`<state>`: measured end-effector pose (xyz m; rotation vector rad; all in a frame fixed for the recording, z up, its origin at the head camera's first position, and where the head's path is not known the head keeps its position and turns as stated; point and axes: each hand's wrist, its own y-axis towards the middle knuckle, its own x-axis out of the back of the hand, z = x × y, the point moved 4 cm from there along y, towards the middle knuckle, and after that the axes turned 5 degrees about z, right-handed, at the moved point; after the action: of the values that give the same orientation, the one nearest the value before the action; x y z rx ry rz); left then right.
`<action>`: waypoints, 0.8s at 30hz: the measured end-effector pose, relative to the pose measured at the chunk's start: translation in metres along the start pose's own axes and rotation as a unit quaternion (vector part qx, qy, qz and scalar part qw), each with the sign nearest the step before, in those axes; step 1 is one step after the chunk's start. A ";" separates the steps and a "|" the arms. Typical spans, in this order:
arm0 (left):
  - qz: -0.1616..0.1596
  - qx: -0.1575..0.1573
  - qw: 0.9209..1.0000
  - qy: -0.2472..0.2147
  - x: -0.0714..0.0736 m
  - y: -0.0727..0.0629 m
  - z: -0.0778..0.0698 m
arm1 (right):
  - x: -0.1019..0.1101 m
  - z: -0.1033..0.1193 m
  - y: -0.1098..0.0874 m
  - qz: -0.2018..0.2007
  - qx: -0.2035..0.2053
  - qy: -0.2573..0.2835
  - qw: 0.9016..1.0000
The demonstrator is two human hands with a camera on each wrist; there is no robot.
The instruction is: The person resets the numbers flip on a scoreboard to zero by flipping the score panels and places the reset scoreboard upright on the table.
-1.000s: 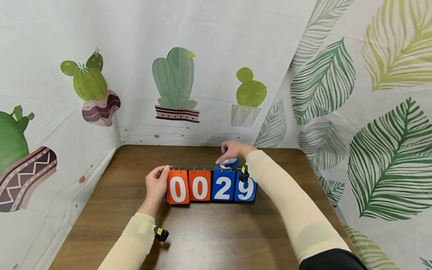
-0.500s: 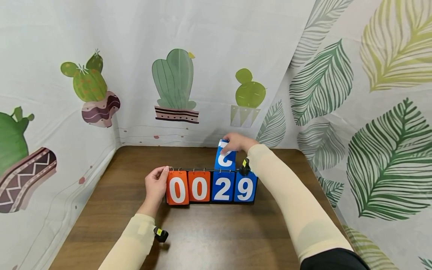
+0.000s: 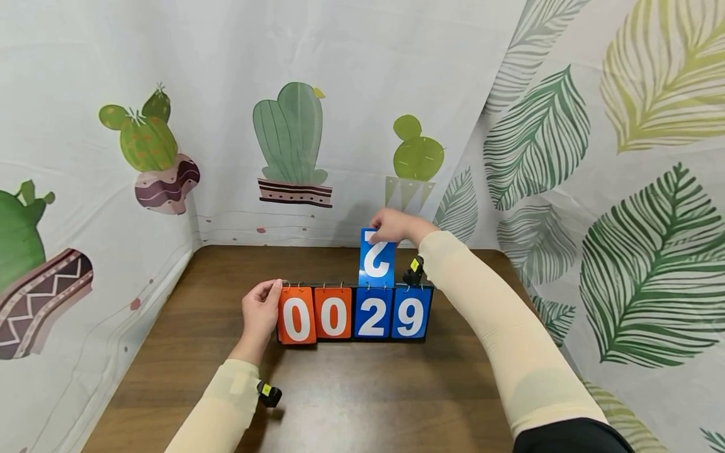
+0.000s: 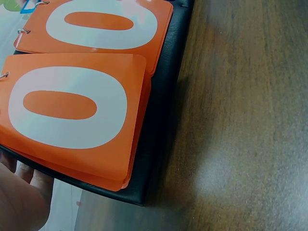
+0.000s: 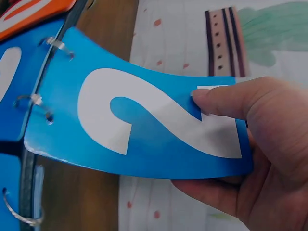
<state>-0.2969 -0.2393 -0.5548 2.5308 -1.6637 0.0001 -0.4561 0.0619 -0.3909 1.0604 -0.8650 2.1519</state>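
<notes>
A flip scoreboard (image 3: pixel 353 314) stands on the table, its front reading 0, 0 on orange cards and 2, 9 on blue ones. My left hand (image 3: pixel 261 309) holds its left end, thumb at the top corner by the orange card (image 4: pixel 67 108). Above the top edge, my right hand (image 3: pixel 396 225) pinches the free end of a blue number card (image 3: pixel 376 261) between thumb and fingers. This card shows an upside-down 2 and hangs on metal rings (image 5: pixel 36 98). It bends slightly in the right wrist view.
The brown wooden table (image 3: pixel 340 396) ends at a white curtain (image 3: pixel 226 126) printed with cacti. Leaf-patterned fabric (image 3: pixel 651 251) hangs at the right. Each forearm wears a pale sleeve and a small black wrist camera (image 3: pixel 269 394).
My right hand has moved up and back, lifting the blue card from a curled position over the top edge to nearly upright. The left hand has stayed on the scoreboard's end.
</notes>
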 end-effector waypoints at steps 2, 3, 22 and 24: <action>0.001 0.003 1.000 -0.001 0.000 0.000 0.000 | 0.004 0.006 -0.003 0.008 0.008 -0.001 1.000; 0.000 0.003 1.000 -0.002 0.000 0.000 0.001 | 0.005 0.010 -0.004 0.012 0.014 0.002 1.000; -0.006 -0.007 1.000 0.007 0.000 0.001 0.002 | 0.008 0.067 -0.061 0.083 0.148 -0.037 0.985; -0.006 -0.010 1.000 0.006 0.000 0.001 0.002 | 0.004 0.070 -0.070 0.081 0.159 -0.049 0.983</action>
<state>-0.2980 -0.2403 -0.5562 2.5217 -1.6368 -0.0027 -0.3756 0.0527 -0.3340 1.3008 -0.6840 2.4501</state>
